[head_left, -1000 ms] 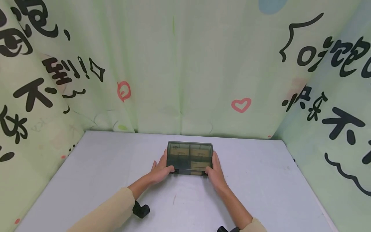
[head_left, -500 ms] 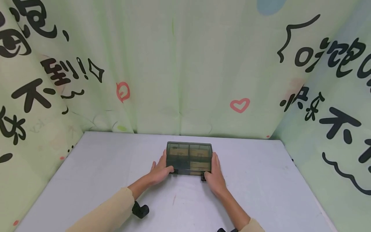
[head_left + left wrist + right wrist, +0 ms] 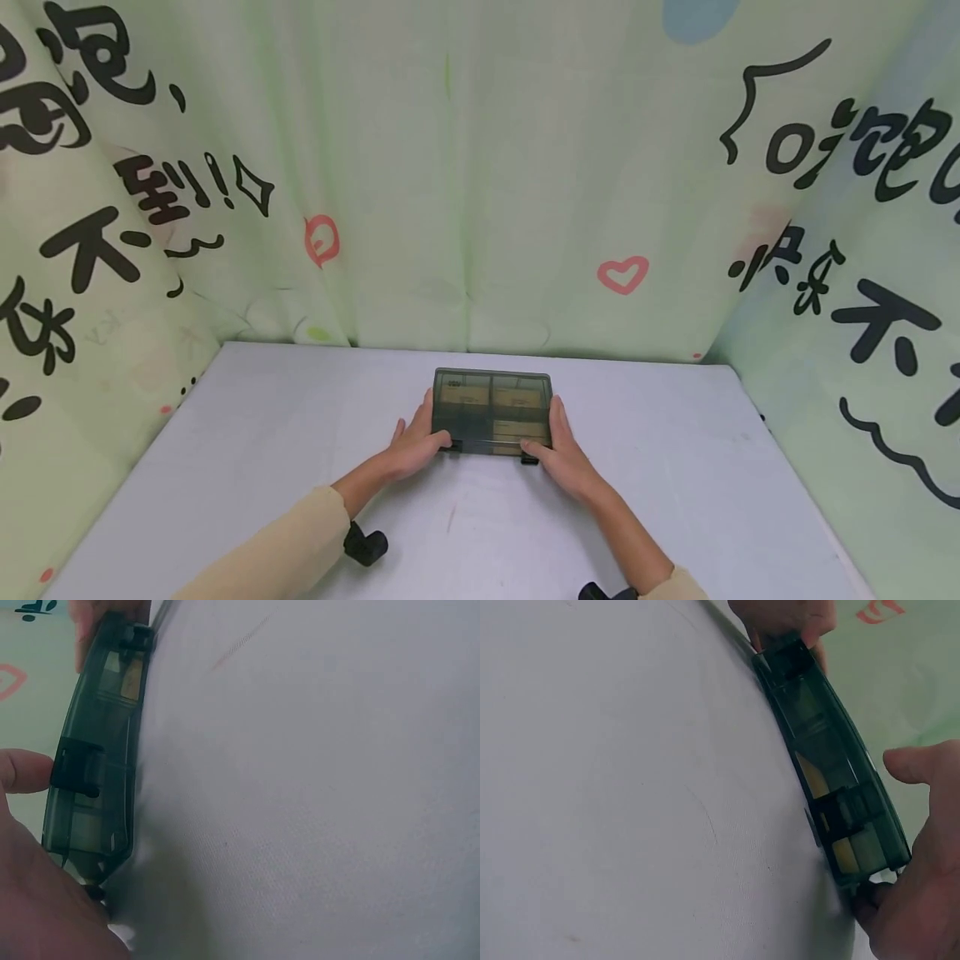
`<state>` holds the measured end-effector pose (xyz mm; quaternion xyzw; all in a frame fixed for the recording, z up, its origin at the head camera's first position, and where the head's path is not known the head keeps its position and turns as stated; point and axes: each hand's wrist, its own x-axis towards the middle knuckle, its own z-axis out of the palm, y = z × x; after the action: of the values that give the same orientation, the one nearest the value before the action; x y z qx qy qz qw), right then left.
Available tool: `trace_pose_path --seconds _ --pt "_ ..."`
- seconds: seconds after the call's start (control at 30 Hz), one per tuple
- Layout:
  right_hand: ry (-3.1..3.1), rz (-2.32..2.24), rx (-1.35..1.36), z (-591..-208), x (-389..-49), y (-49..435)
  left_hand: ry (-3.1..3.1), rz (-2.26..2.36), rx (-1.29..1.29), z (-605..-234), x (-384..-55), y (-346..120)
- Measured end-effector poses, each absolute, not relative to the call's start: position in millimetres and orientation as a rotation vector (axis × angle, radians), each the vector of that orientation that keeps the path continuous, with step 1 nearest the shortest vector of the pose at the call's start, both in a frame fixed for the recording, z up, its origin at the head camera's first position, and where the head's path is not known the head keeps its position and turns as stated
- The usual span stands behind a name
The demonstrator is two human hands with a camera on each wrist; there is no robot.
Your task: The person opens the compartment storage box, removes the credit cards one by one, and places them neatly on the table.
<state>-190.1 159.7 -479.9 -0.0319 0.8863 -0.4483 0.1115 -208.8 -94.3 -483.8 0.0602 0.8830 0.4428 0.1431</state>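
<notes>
A flat, see-through dark green plastic storage box (image 3: pixel 468 423) with compartments stands near the table's far side, its lid down. Tan pieces show through the lid. My left hand (image 3: pixel 412 447) grips its left end, thumb at the left front latch (image 3: pixel 79 766). On the right end, my right hand (image 3: pixel 567 463) holds the box with fingers along its side. Its thumb (image 3: pixel 911 763) is at the front edge near the right latch (image 3: pixel 529 459), which juts out below the edge; in the right wrist view the thumb tip looks slightly apart from the lid.
The box is on a white-covered table (image 3: pixel 300 400). Behind and on both sides hangs a pale green curtain (image 3: pixel 525 167) with black lettering and pink hearts. Black wrist mounts (image 3: pixel 365 543) sit on the forearms.
The right latch has swung down and out at the box's front edge. My right thumb has shifted left along that edge. The left hand and the box stay in place.
</notes>
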Motion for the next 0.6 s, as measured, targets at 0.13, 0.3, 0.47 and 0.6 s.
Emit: trace_pose_path --seconds 0.13,0.3,0.47,0.6 --pt "2.598 -1.290 -0.134 -480.0 -189.4 165.7 2.547 1.257 0.185 -487.1 -209.6 -97.7" --pt "2.644 -1.238 -0.168 -480.2 -189.6 171.8 2.598 1.183 0.192 -482.0 -209.8 -101.6" --pt "2.650 -1.208 -0.189 -477.8 -189.5 174.4 2.660 1.148 0.227 -476.0 -212.0 -105.7" --pt "2.645 -1.215 -0.203 -476.2 -191.0 175.3 2.591 1.246 0.299 -475.3 -216.2 -106.4"
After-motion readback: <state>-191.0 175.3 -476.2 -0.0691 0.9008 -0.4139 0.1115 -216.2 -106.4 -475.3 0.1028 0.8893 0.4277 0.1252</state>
